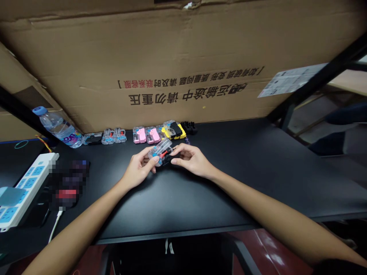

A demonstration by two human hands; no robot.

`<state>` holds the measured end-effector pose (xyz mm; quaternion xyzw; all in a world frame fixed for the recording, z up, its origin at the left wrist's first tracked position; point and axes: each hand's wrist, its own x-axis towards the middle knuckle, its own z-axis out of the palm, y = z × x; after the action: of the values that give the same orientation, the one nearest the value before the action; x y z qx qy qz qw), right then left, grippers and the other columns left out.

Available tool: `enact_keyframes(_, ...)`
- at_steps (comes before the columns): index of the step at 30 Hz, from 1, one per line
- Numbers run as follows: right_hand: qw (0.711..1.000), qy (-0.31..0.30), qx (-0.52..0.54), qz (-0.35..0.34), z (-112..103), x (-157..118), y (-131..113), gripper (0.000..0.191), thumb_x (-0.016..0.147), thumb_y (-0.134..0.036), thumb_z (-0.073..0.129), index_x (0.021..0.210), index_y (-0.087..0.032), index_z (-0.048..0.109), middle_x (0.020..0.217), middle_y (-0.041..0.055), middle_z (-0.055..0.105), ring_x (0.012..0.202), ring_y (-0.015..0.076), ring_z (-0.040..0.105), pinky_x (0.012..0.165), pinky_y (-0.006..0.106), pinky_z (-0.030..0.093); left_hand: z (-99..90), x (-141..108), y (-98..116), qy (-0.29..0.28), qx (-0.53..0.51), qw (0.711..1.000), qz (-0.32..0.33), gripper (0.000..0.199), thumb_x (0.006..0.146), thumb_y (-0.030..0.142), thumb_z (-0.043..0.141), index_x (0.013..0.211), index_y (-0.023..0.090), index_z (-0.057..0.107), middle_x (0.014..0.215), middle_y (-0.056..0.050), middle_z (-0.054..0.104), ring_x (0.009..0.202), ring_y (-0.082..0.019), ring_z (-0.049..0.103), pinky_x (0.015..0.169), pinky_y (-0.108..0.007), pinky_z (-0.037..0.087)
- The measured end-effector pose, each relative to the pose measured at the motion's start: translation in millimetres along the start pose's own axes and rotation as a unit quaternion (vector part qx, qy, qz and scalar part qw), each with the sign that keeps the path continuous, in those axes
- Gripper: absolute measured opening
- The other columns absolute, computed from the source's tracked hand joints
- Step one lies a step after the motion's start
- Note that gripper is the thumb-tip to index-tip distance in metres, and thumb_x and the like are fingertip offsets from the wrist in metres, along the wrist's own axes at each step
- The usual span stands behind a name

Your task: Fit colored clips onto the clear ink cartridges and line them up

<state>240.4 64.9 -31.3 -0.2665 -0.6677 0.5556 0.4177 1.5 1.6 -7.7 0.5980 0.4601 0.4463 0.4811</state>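
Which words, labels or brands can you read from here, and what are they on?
Cardboard carton, printed upside down: "运输途中 请勿重压"
Same carton, smaller line: "如有破损 变形 质量问题 请及时联系客服"
Water bottle label: too blurred to read.
Paper sheet: print too small to read.

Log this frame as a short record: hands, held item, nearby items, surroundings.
Left hand: holds the clear plastic case, blue and red parts inside
Right hand: holds the same case from the other side
Nearby: row of small pink, yellow and black plastic pieces
Surroundings: black desk, water bottle, white power strip, cardboard panel
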Motion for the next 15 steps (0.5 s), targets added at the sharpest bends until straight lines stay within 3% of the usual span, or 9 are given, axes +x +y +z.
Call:
enact_keyframes(9, 1.000, -0.016, -0.019, -0.002, 3.1, 0.2, -13.4, 0.029, 0.083, -0.039, 0.088, 0.101, -0.021, 0.073, 0.100, 0.0043, 0.074, 0.086, 0.0179, 0.070, 0.083, 0.036, 0.060, 0.5, -1.4, 0.2, 0.002, 0.045, 0.999, 0.031, 0.054, 0.096, 0.048, 0.069, 0.135, 0.012, 0.066, 0.083, -0.004, 0.075, 0.059, -0.012, 0.065, 0.061, -0.025, 0.058)
enact_keyframes(15, 0.999, 0.013, -0.039, 0.020, 10.0, -3.2, -11.5, 0.033, 0.083, -0.043, 0.087, 0.104, -0.021, 0.072, 0.099, 0.0044, 0.074, 0.077, 0.0165, 0.068, 0.076, 0.034, 0.060, -0.1, -0.9, -6.0, 0.002, 0.072, 0.997, 0.037, 0.055, 0.097, 0.046, 0.068, 0.139, 0.011, 0.063, 0.083, -0.004, 0.074, 0.060, -0.013, 0.067, 0.064, -0.025, 0.059)
